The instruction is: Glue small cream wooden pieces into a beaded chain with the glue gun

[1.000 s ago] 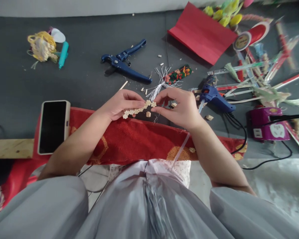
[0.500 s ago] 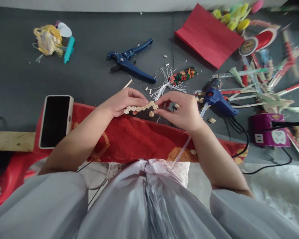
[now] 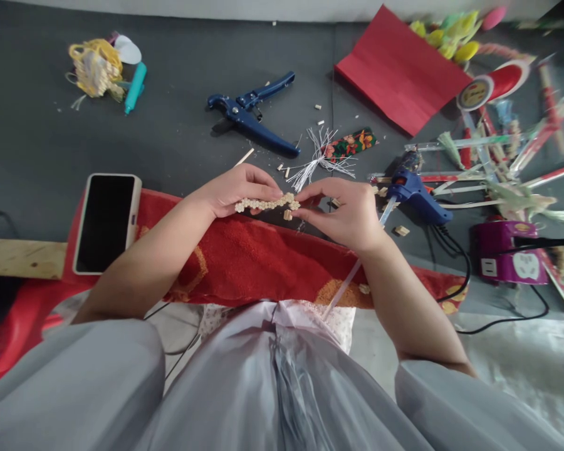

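Observation:
Between my two hands is a narrow, bumpy strip of small cream-coloured pieces (image 3: 264,203), joined in a slightly wavy row. My left hand (image 3: 237,193) pinches it from above near its middle. Thumb and forefinger of my right hand (image 3: 341,207) close on its right end. A small loose pale block (image 3: 288,215) sits just below that end, near my right fingertips. Beyond my hands lies a bundle of white thin strands (image 3: 317,160), beside a green flowered strip (image 3: 352,145). A blue glue gun (image 3: 416,195) rests right of my right hand.
A blue pipe cutter (image 3: 254,116) lies farther back on the grey table, left of a red sheet (image 3: 399,72). A phone (image 3: 107,224) is at left on red cloth (image 3: 258,263). Right stand a purple power socket (image 3: 507,254), cords, a red ribbon spool (image 3: 496,84) and packaged strips.
The whole view has shifted slightly, so table things appear a little farther right. Both hands keep their pinch on the cream strip, with hardly any movement.

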### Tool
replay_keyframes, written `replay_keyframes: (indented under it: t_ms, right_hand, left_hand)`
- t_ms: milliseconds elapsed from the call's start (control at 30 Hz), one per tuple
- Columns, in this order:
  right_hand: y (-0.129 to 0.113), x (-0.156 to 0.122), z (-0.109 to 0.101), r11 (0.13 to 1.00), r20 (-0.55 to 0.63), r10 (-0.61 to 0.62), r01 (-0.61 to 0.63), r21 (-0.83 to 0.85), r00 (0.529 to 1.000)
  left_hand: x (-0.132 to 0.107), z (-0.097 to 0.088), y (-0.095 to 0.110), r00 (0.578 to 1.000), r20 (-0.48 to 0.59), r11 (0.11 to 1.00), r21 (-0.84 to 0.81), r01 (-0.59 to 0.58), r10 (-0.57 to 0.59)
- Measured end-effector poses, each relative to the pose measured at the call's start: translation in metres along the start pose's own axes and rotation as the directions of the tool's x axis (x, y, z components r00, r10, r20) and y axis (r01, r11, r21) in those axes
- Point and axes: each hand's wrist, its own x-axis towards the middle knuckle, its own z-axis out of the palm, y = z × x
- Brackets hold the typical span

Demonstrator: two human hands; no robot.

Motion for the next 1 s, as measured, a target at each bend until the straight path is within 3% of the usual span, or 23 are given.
replay_keyframes:
  t_ms: [233, 433, 1000]
  right_hand:
    - [0.0003, -0.0008, 0.0, 1.0, 0.01, 0.012, -0.012, 0.015, 1.0]
    - [0.0018, -0.0005, -0.0013, 0.997, 0.045, -0.072, 0.071, 0.016, 0.996]
    - [0.0042, -0.001, -0.0011, 0.998, 0.021, -0.056, 0.056, 0.005, 0.998]
  left_hand:
    - [0.0027, -0.0033, -0.0029, 0.999, 0.051, 1.0, -0.029, -0.009, 0.011]
    - [0.0005, -0.0023, 0.0016, 0.994, 0.098, 0.997, -0.046, 0.057, -0.052]
    - [0.0017, -0.0012, 0.0018, 0.994, 0.09, 0.996, -0.066, 0.065, -0.059]
